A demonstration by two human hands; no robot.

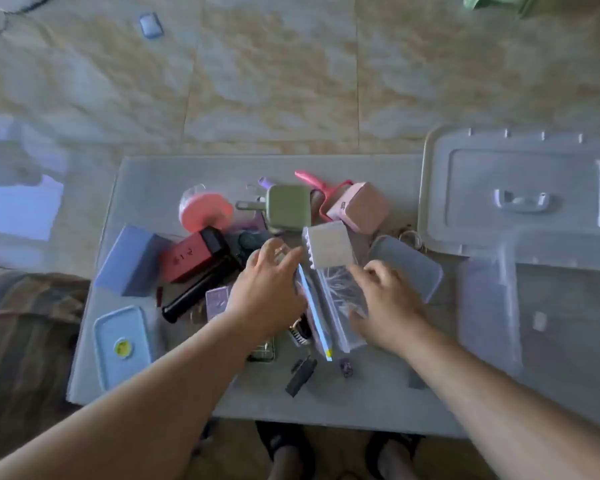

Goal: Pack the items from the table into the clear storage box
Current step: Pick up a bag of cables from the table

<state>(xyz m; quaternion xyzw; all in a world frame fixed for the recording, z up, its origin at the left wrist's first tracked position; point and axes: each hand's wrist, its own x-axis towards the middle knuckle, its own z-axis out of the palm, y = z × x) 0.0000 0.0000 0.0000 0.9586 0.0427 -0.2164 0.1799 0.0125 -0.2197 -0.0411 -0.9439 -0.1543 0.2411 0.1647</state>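
Observation:
The clear storage box [485, 306] stands open at the table's right end, its lid [465, 202] lying flat behind it. A long clear packet with a blue edge [340, 299] lies in the middle of the pile. My left hand [267, 289] has spread fingers and rests against the packet's left edge. My right hand [385, 306] curls over the packet's right edge, thumb on top. A grey flat box [329, 245] lies across the packet's far end. The frame is blurred.
The grey table [361, 403] also holds a blue box [129, 261], red box [191, 258], black tube [198, 292], orange roll [205, 209], green case [288, 207], pink pouch [357, 206], blue-lidded tub [122, 341] and black clip [300, 375].

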